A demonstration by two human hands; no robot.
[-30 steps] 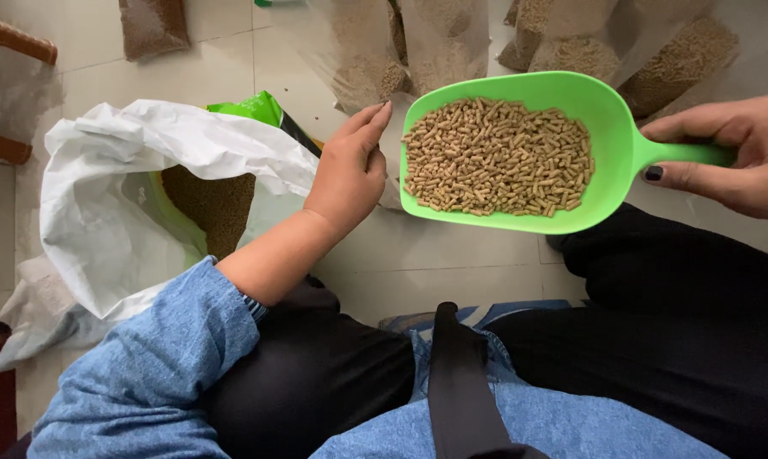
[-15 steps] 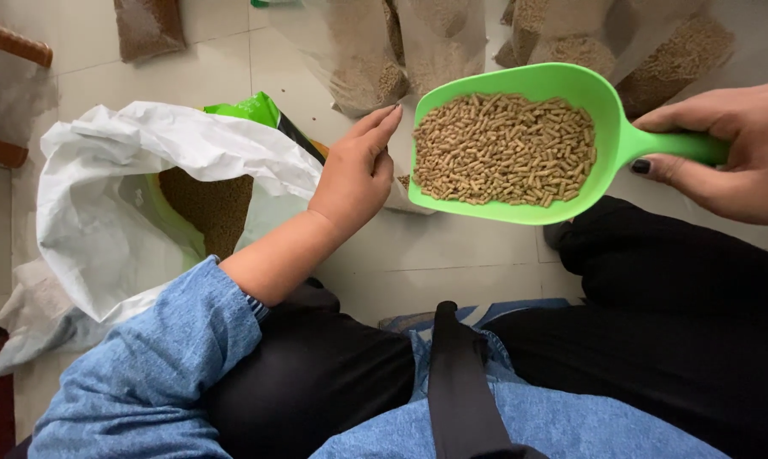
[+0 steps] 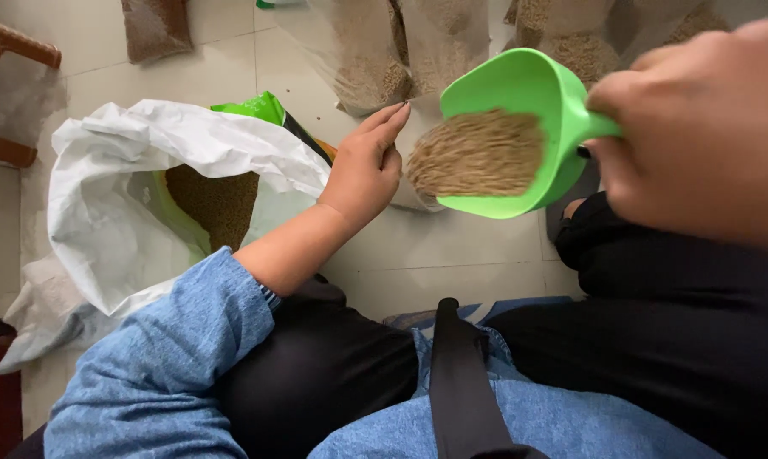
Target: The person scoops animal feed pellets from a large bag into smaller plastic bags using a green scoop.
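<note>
Gripping the handle of a green scoop, the right hand fills the upper right of the view, its fingers closed round the handle so that most of it is hidden. The scoop is tipped toward the left, and the brown pellets in it are blurred as they slide toward its lower lip. Just left of the scoop, the left hand is held open with the fingers straight and together, pointing to the far side; it holds the edge of a small clear bag whose mouth sits under the scoop's lip, though how it grips the bag cannot be told. Further left, a large white sack lies open on the tiled floor, showing finer brown feed inside and a green lining at its far edge. On the far side, several clear bags of pellets stand together. A wooden stool leg shows at the far left.
</note>
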